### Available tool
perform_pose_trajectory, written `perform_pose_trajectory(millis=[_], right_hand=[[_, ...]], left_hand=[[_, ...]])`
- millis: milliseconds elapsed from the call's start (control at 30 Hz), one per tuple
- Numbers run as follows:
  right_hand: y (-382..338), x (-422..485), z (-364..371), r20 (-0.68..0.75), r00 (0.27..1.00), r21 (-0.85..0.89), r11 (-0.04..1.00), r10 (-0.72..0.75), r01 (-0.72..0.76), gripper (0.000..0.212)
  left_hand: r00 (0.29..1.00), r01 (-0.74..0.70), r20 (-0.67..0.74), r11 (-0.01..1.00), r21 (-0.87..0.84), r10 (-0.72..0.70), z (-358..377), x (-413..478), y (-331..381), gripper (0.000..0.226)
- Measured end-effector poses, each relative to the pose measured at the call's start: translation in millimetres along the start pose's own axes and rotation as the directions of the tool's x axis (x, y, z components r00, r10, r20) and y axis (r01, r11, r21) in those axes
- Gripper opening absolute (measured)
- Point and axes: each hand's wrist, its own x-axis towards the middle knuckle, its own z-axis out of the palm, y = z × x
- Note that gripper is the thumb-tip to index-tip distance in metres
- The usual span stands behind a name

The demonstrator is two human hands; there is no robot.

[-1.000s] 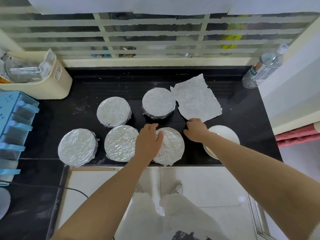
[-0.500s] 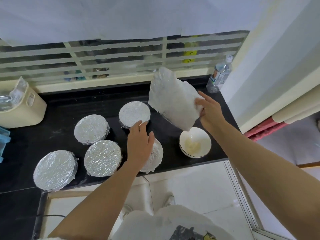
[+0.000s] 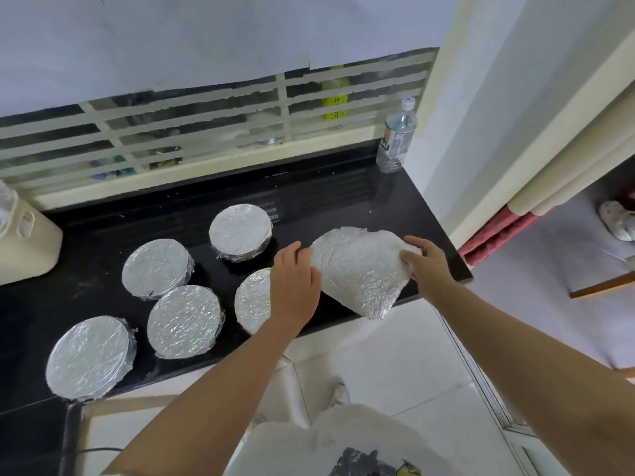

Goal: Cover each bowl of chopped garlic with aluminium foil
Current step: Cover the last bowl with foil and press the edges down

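Foil sheet (image 3: 357, 273): crumpled, domed, held over the near edge of the black counter (image 3: 343, 201), its lowest corner hanging past that edge.

Right hand (image 3: 431, 266) pinches the sheet's right rim, thumb on top, fingers curled under. Left hand (image 3: 295, 286) is at the opposite rim, fingertips meeting the foil. The back of the hand hides the hold, so I cannot tell whether it pinches or only touches.

Left of the grip are five bowls already capped in foil:
- nearest bowl (image 3: 252, 300), partly under the left hand
- back bowl (image 3: 240, 231), just beyond that hand
- middle bowl (image 3: 156, 267), front bowl (image 3: 185, 321) and end bowl (image 3: 89, 357), further left

Well beyond the right hand, in the wall corner, stands a clear water bottle (image 3: 395, 139) with a white cap. Its label print is too small to read.

Beyond the grip, behind the glass, is a yellow tag (image 3: 336, 106) with dark characters, not legible.

Far left sits a cream tub (image 3: 27, 245).
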Motion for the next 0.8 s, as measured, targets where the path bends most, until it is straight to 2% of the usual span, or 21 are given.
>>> perform_pose_trajectory(millis=[100,167,367,533,600,667,733,800], right_hand=[[2,5,-2,-0.008,1.0,-0.069,0.997,-0.027,0.026,0.035],[4,5,-3,-0.007,1.0,-0.136,0.99,-0.028,0.026,0.038],[17,8,-10,-0.01,1.0,-0.31,0.951,-0.021,0.017,0.041],[8,14,-7,0.055,0.998,-0.467,0.883,-0.019,0.042,0.05],[2,14,-1,0.111,0.993,-0.462,0.884,-0.027,0.075,0.059],[-2,15,5,0.165,0.986,-0.441,0.896,0.035,0.042,0.063],[-3,17,9,0.181,0.979,-0.443,0.896,0.09,0.0,0.055],[-2,17,9,0.173,0.978,-0.425,0.904,0.118,-0.034,0.038]], left_hand=[[0.991,-0.098,0.092,0.995,0.028,0.095,4,-1,7,0.037],[0.978,-0.125,0.172,0.992,0.032,0.118,10,0,10,0.034],[0.934,-0.124,0.347,0.986,0.111,0.079,27,2,27,0.06],[0.922,-0.116,0.386,0.977,0.178,0.039,40,6,36,0.078],[0.926,-0.105,0.377,0.973,0.205,0.021,43,9,38,0.086],[0.933,-0.076,0.359,0.969,0.236,-0.014,46,13,42,0.093],[0.93,-0.057,0.366,0.963,0.265,-0.045,49,17,45,0.099],[0.922,-0.058,0.383,0.956,0.288,-0.059,52,19,46,0.105]])
